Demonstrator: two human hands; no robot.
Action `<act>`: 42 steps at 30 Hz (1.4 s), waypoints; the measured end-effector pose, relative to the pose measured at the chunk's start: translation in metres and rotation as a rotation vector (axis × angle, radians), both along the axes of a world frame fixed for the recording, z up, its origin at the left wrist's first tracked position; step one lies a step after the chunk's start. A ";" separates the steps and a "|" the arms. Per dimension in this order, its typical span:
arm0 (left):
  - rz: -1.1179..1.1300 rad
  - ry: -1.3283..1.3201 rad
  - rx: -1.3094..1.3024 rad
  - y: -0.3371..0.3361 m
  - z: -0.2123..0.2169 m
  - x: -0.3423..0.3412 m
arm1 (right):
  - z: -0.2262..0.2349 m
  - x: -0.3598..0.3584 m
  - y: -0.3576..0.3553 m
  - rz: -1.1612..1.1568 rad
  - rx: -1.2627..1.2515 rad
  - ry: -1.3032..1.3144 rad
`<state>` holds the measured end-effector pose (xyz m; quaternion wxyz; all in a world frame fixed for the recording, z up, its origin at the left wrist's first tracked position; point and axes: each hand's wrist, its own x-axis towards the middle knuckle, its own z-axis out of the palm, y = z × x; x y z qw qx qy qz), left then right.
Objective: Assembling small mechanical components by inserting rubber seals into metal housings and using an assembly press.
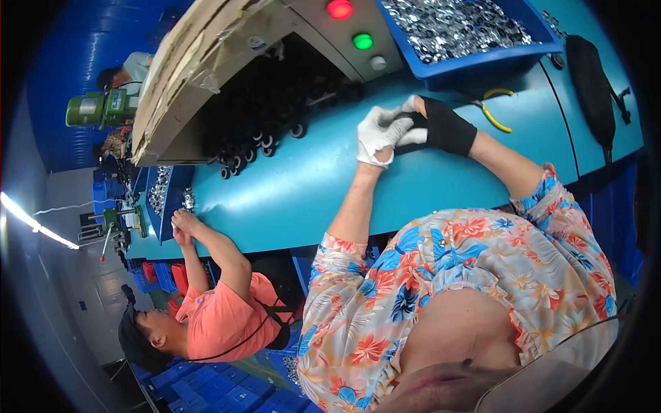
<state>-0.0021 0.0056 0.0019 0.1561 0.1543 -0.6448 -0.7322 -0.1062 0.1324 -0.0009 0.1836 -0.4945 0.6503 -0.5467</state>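
Note:
My left hand [377, 136], in a white glove with its wrist bare, is closed with its fingers against my right hand [446, 128]. A black covering wraps my right hand from knuckles to wrist, and some bare skin shows near its thumb. Both hands meet above the teal table [296, 199]. Between the fingers there is a dark patch and some white cloth, but whatever they hold is too hidden to name. Just beyond my right hand lie pliers with yellow handles [497, 113].
A blue bin [475, 69] of shiny metal parts stands at the back right, near a black pouch [591, 93]. Black ring-shaped parts [267, 141] spill from a machine opening with red [339, 9] and green [363, 41] lights. At left a co-worker [227, 310] handles parts.

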 end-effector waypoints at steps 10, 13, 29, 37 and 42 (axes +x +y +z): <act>0.026 -0.011 0.090 0.002 -0.001 0.003 | -0.006 0.001 -0.006 -0.118 0.069 0.153; 0.036 -0.021 0.130 0.012 0.007 0.002 | -0.006 0.004 -0.006 -0.135 0.031 0.006; 0.111 -0.049 -0.020 -0.001 -0.017 0.000 | -0.006 0.006 -0.010 -0.128 0.058 0.276; 0.186 0.030 -0.001 0.016 0.001 -0.003 | -0.005 0.006 -0.017 -0.223 0.070 -0.006; 0.140 0.056 0.187 -0.004 -0.007 -0.004 | 0.002 -0.002 -0.012 -0.012 0.143 -0.552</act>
